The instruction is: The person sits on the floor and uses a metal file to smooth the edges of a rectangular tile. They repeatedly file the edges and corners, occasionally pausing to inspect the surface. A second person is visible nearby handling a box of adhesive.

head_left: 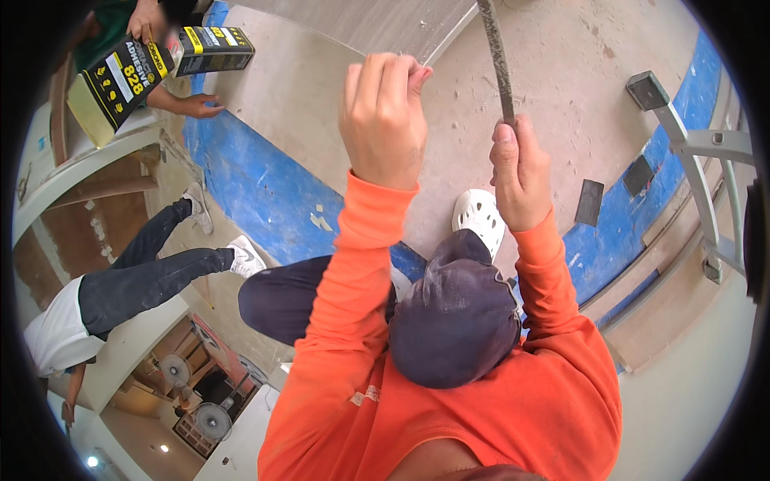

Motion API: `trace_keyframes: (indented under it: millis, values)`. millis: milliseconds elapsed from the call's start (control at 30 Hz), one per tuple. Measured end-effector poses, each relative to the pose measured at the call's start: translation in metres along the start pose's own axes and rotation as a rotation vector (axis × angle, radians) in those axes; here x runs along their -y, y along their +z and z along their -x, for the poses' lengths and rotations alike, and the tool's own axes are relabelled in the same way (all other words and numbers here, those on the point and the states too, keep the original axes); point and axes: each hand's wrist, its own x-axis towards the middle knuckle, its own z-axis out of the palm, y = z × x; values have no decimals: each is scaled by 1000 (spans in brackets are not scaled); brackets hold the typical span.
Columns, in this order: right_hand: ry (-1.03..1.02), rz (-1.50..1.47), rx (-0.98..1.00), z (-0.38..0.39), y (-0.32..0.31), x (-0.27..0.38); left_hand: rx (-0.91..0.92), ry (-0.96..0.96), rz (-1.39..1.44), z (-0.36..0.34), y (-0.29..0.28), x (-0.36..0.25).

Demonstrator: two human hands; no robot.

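My right hand (521,172) is closed round the lower end of a long, narrow, dark grey file (499,64) with a speckled surface. The file points away from me, and its far end runs out of the top of the head view. My left hand (385,120) is raised beside it with the fingers curled in and the thumb against them. Whatever it may grip is too small or hidden. Just beyond its fingertips lies the edge of a grey wood-grain panel (377,20).
At upper left a co-worker's hands are by two black-and-yellow metal cans (120,84). Another person in dark trousers (152,276) is at left. Blue sheeting (249,172) covers part of the dusty floor. A metal ladder (698,144) stands at right, near two dark rectangular pieces (589,202).
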Motion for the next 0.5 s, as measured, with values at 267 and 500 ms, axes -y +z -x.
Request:
trace_keyframes:
  millis: [267, 500]
  values:
    - [28, 18, -21, 13, 1, 10, 150, 67, 70, -71, -45, 46]
    - [52, 43, -59, 20, 9, 8, 382, 431, 165, -50, -37, 44]
